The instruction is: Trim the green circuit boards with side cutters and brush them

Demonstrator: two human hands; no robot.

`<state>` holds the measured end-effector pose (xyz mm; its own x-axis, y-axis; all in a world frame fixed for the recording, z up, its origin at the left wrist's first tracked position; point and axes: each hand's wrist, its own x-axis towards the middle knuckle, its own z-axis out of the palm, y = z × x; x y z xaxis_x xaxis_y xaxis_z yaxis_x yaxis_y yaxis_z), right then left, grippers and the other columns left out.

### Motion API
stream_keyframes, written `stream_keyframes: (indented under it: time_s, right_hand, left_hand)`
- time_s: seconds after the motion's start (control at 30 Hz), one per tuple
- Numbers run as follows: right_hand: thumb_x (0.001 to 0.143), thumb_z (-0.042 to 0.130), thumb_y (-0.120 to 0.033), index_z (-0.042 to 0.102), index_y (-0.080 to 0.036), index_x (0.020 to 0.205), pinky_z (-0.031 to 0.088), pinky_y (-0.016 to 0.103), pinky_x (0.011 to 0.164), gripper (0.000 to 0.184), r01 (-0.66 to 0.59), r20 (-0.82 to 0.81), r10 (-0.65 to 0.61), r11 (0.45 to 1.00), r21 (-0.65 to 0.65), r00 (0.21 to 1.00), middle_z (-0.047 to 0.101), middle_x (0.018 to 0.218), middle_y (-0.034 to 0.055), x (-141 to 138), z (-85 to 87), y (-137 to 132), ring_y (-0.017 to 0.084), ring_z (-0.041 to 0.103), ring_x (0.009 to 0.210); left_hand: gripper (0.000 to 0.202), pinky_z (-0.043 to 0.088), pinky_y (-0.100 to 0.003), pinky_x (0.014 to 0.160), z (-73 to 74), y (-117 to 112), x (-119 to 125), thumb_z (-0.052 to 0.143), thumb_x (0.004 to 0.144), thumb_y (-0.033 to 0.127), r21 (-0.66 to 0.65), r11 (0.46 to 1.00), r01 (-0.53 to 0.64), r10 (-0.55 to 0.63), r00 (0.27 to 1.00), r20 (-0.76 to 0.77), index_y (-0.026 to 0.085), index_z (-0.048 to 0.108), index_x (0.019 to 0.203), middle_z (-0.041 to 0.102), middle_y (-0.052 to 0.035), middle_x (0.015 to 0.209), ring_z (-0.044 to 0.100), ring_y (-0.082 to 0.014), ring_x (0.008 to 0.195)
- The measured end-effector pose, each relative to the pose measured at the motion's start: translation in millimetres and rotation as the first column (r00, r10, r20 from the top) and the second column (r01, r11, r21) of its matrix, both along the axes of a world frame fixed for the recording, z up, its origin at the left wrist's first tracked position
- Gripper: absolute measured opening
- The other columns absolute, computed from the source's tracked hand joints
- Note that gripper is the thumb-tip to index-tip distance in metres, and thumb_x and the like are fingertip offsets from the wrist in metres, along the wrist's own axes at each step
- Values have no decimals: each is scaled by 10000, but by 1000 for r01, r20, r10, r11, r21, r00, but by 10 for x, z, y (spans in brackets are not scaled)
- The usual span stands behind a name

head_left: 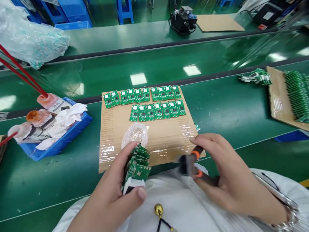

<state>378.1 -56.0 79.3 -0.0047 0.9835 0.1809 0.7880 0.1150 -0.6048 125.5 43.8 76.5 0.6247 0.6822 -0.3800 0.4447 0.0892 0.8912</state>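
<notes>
My left hand [108, 193] grips a stack of green circuit boards [137, 167] at the near edge of a plastic-wrapped cardboard sheet [154, 138]. My right hand [224, 180] holds a dark tool with orange bands [193, 164], which is blurred, so its exact kind is hidden. A small clear plastic bag [134, 135] lies on the sheet just beyond the stack. Two rows of small green circuit boards [145, 103] lie farther up the sheet, out of reach of my fingers.
A blue tray [58, 135] at left holds white cloths and orange-capped bottles, with red rods rising from one. More boards sit on cardboard [280, 96] at right. A green conveyor belt [217, 103] runs across, with a plastic bag [29, 38] and black machine [183, 21] beyond.
</notes>
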Motion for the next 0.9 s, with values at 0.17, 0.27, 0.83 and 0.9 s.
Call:
stream_keyframes:
  time_s: [0.17,0.27,0.83,0.9]
  right_hand:
    - [694,574,-183,409,-184,1241,473,437,717,571,-72,347,24,990,125,938,490,1042,141,-69,13,174,285,512,897]
    - [703,599,-226,397,-174,1259,461,451,719,595,-67,374,17,990,122,927,501,1045,151,-86,-37,198,298,512,897]
    - [762,640,-222,489,-223,1204,476,375,662,467,-1,247,-45,983,181,968,589,916,97,-143,-164,257,240,571,784]
    - [748,662,-214,488,-213,1217,480,379,673,501,0,253,-52,979,203,966,600,919,104,-157,-185,258,240,573,785]
  left_hand:
    - [620,269,-510,1128,97,-123,143,570,844,445,133,978,-158,175,976,-127,342,332,1407,361,-16,1514,274,-305,1403]
    - [609,302,-521,1102,101,-139,171,552,857,387,197,970,-140,170,974,-148,332,307,1413,374,-37,1498,331,-308,1370]
    - [626,341,-471,1073,66,-78,231,536,864,376,314,947,-67,151,956,-252,283,253,1414,389,-79,1472,349,-302,1356]
    - [616,345,-471,1070,76,-78,244,539,860,375,307,949,-73,154,956,-251,276,264,1402,395,-81,1468,352,-299,1354]
